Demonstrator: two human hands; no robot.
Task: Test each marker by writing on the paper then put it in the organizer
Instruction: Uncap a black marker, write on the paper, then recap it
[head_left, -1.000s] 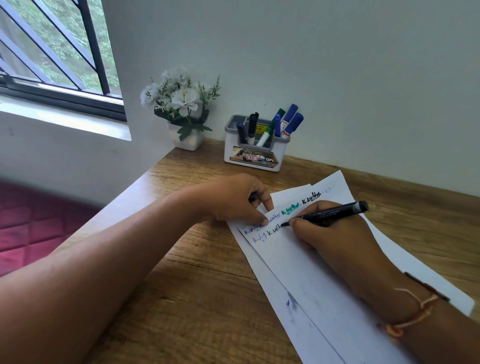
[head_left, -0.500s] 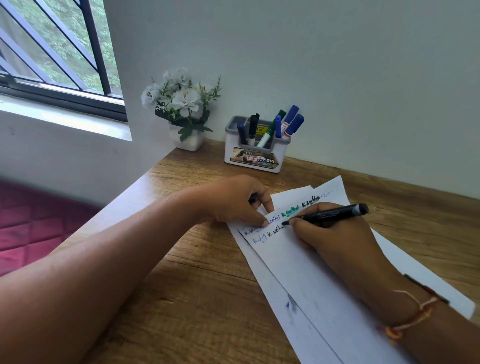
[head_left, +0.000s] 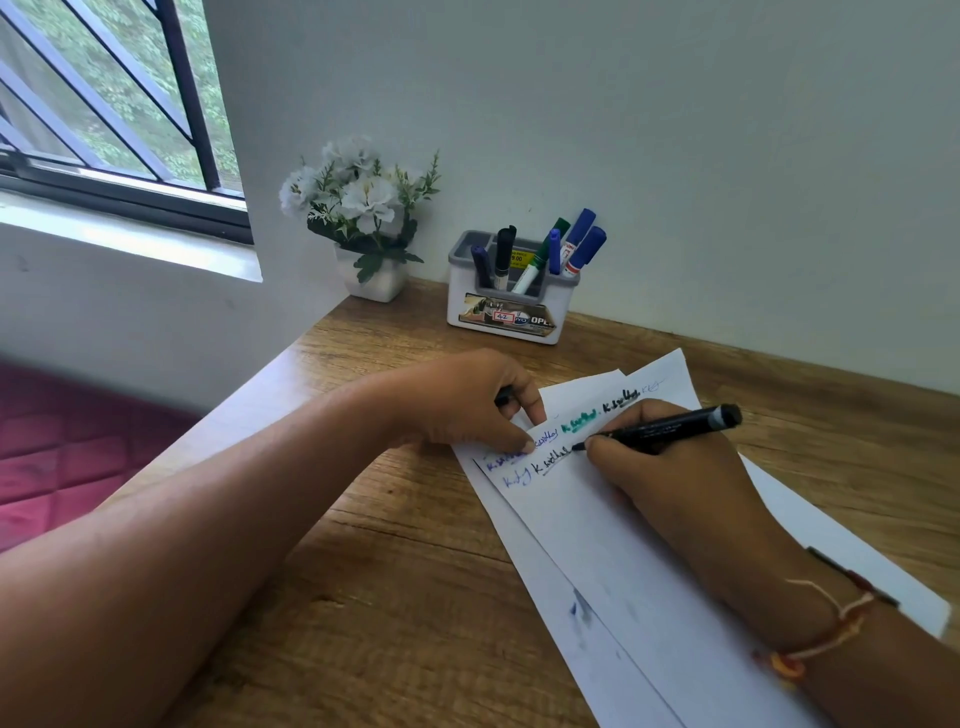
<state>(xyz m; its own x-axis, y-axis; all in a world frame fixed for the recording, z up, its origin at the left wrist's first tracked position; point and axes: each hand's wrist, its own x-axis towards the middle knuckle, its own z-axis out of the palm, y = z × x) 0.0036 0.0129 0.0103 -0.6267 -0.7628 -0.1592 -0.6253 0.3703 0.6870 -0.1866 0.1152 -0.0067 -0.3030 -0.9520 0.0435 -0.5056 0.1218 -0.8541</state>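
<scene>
My right hand (head_left: 660, 467) grips a black marker (head_left: 660, 428) with its tip on the white paper (head_left: 613, 530), at the end of a scribbled word. Blue, green and black scribbles run across the sheet's upper part. My left hand (head_left: 467, 405) presses the paper's top left corner with a fingertip and curls around a small dark object, apparently the marker's cap (head_left: 505, 400), mostly hidden. The grey and white organizer (head_left: 511, 312) stands at the back by the wall with several markers upright in it, blue, black and green.
A white pot of white flowers (head_left: 363, 218) stands left of the organizer in the corner. The wooden table (head_left: 395, 597) ends at its left edge above a red mat (head_left: 67, 457). A wall runs close behind; a window lies far left.
The marker tip has moved right along the second line, adding to the black scribble. My left hand stays on the paper's corner.
</scene>
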